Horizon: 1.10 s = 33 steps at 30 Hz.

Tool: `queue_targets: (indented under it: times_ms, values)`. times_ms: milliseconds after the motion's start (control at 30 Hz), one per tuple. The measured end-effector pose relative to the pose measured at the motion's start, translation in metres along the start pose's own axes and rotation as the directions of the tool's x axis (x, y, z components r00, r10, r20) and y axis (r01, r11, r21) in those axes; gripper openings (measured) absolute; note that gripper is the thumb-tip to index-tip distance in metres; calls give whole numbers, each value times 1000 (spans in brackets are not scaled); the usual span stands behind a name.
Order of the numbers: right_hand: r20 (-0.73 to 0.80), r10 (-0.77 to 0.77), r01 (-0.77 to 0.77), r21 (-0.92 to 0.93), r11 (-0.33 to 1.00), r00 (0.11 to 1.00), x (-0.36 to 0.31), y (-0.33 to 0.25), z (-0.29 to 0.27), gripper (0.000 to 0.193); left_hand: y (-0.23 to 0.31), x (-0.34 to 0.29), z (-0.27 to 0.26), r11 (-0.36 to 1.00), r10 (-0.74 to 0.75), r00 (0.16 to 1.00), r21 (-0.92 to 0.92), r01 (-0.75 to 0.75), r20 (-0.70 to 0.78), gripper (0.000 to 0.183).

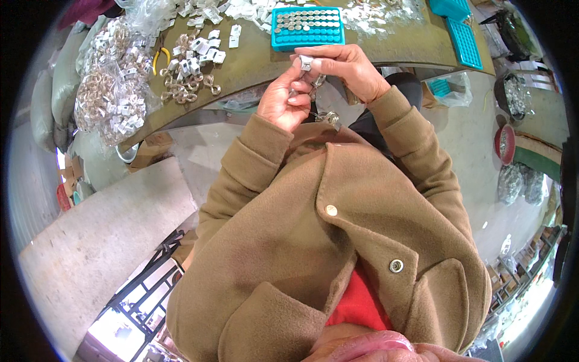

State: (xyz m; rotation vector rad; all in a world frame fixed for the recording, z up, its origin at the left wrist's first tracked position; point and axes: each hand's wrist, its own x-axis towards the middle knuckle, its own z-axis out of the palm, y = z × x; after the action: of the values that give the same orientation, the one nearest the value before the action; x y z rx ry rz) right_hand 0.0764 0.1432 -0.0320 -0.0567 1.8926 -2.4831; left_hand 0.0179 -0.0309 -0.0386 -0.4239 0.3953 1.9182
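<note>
Just in front of the table edge, my left hand [282,101] and my right hand [354,67] meet around a small white plastic case [306,63]. The left fingers are closed on it from the left, and my right thumb and fingers pinch it from the other side. A coiled, pale wire [329,118] hangs beneath the hands; my fingers partly hide where it joins. Right beyond the fingertips stands a turquoise tray [308,46] with rows of round silver discs like button cells, its nearer rows showing bare turquoise.
On the olive table [241,66], several white cases with coiled wires [187,69] form a pile at left, beside yellow-handled pliers [161,59]. A bulging clear bag [111,84] of similar parts sits at the left edge. Another turquoise tray [463,43] lies at the right end.
</note>
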Motion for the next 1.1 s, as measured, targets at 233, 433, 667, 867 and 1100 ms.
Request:
queue_targets:
  times_ms: [233,433,667,867,1100]
  values:
    - [29,-499,312,-811,494,866,-16,6,5,40,-5,5,0,986,-98,995,138,93,36,25]
    - [20,-557,259,-898,355,830,-36,16,-2,24,-14,11,-3,927,-70,994,362,96,-83,22]
    - [-23,-502,189,-911,367,865,-54,28,-12,25,-30,24,-8,901,-80,966,397,176,-246,20]
    - [-35,-543,109,-967,230,839,-57,13,-51,46,-30,30,5,844,-15,973,518,136,-230,22]
    - [-101,-510,-123,-992,-9,854,-51,20,-74,44,-32,34,12,690,14,986,715,110,-166,29]
